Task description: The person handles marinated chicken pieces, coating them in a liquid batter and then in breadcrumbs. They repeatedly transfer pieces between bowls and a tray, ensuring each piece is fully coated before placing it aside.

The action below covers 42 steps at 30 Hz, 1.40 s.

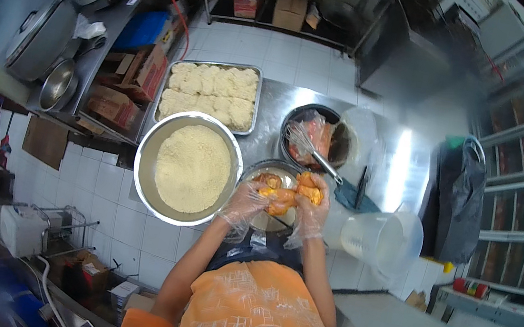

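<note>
We see crumb-coated pieces (210, 90) filling the tray (258, 103) in two rows, while the orange-marinated meat (281, 204) — gripped between our gloved left hand (246, 204) and right hand (313, 216) above the bowl (264, 221) — looks uncoated, with crumbs (194, 169) left in the steel basin (139, 159).

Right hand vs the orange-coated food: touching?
Touching. The head view shows the gloved right hand gripping the orange-coated food, its fingers pressed against it with no gap visible.
</note>
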### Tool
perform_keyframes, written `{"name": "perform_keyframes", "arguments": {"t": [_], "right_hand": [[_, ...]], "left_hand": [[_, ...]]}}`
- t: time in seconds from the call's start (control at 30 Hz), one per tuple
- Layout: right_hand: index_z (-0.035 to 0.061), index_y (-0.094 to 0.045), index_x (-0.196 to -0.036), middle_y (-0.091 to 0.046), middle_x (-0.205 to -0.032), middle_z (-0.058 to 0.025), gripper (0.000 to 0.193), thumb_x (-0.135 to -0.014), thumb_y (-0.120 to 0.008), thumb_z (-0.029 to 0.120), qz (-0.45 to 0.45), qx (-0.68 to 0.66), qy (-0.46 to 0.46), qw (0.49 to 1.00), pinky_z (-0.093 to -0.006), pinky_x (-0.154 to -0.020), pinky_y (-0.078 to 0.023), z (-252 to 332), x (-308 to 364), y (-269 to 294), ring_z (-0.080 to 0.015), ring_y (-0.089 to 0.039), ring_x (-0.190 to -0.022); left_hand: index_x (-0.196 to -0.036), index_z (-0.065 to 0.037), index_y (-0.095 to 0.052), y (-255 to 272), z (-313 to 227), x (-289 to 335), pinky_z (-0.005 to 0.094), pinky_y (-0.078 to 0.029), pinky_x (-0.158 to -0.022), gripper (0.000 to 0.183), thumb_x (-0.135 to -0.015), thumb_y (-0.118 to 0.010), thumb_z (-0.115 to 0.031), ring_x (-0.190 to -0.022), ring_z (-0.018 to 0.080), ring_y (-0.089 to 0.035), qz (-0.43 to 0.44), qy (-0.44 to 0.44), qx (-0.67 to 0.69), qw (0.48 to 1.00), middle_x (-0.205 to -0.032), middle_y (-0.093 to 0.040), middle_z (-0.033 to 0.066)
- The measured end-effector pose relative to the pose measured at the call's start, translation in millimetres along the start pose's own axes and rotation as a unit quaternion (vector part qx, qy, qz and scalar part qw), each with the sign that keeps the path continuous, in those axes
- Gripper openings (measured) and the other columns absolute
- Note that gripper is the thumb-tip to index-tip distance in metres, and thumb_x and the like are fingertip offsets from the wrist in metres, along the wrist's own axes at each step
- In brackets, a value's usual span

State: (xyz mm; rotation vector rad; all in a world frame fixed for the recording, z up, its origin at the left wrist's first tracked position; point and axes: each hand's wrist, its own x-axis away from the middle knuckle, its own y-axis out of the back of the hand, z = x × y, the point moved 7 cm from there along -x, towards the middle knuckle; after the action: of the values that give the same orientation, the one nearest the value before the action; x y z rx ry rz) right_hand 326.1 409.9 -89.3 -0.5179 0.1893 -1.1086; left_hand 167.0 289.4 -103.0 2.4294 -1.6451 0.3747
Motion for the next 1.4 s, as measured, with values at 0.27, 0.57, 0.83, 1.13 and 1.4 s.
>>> {"name": "perform_keyframes", "arguments": {"t": [0.27,0.57,0.83,1.13,1.4], "right_hand": [[0.0121,-0.061,-0.133,-0.069,-0.122,-0.0105,0.038,-0.096,-0.068,0.003,-0.037,0.078,-0.12,0.989,-0.0324,-0.072,-0.066,14.9,0.3,18.3,-0.0199,-0.073,-0.096],[0.0099,-0.061,-0.137,-0.067,-0.13,-0.0102,0.042,-0.097,-0.057,-0.002,0.023,0.114,-0.138,0.984,-0.0303,-0.079,-0.065,25.1,3.8,4.4,-0.0189,-0.073,-0.102],[0.0088,-0.043,-0.157,-0.052,-0.147,-0.0074,0.07,-0.094,-0.071,0.002,0.201,0.249,-0.037,0.947,-0.0316,-0.106,-0.05,22.1,10.4,-33.5,-0.0166,-0.056,-0.127],[0.0067,-0.051,-0.146,-0.063,-0.126,-0.0108,0.063,-0.088,-0.077,0.0,0.076,0.233,-0.128,0.961,-0.0336,-0.087,-0.059,-5.1,11.4,-22.0,-0.0187,-0.066,-0.104],[0.004,-0.068,-0.124,-0.075,-0.097,-0.0119,0.031,-0.093,-0.073,0.009,0.018,0.449,-0.03,0.893,-0.0331,-0.078,-0.06,36.1,-72.2,51.4,-0.0215,-0.074,-0.087]], "left_hand": [[-0.112,0.002,-0.074,1.9,6.4,-4.5,0.0318,-0.057,-0.078,0.028,-0.087,-0.081,-0.009,-0.084,0.0159,-0.068,-0.039,-0.027,-0.038,0.998,-0.095,-0.075,0.0097],[-0.122,-0.002,-0.067,-19.6,-3.5,-16.2,0.0269,-0.057,-0.081,0.038,-0.09,-0.086,-0.011,-0.094,0.0116,-0.067,-0.034,-0.035,-0.013,0.999,-0.104,-0.07,0.0058],[-0.138,0.001,-0.059,-23.6,2.8,-15.7,0.0287,-0.059,-0.091,0.054,-0.092,-0.084,-0.01,-0.108,0.016,-0.069,0.053,-0.028,0.123,0.991,-0.126,-0.069,0.0114],[-0.12,0.001,-0.067,-4.6,-11.9,3.0,0.0272,-0.057,-0.083,0.042,-0.084,-0.086,-0.005,-0.093,0.0121,-0.067,-0.044,-0.058,0.167,0.983,-0.107,-0.072,0.0077],[-0.114,-0.004,-0.068,-5.8,-28.8,9.4,0.0268,-0.053,-0.079,0.03,-0.087,-0.079,0.0,-0.088,0.0099,-0.062,-0.072,-0.13,-0.025,0.989,-0.102,-0.068,-0.0001]]}}
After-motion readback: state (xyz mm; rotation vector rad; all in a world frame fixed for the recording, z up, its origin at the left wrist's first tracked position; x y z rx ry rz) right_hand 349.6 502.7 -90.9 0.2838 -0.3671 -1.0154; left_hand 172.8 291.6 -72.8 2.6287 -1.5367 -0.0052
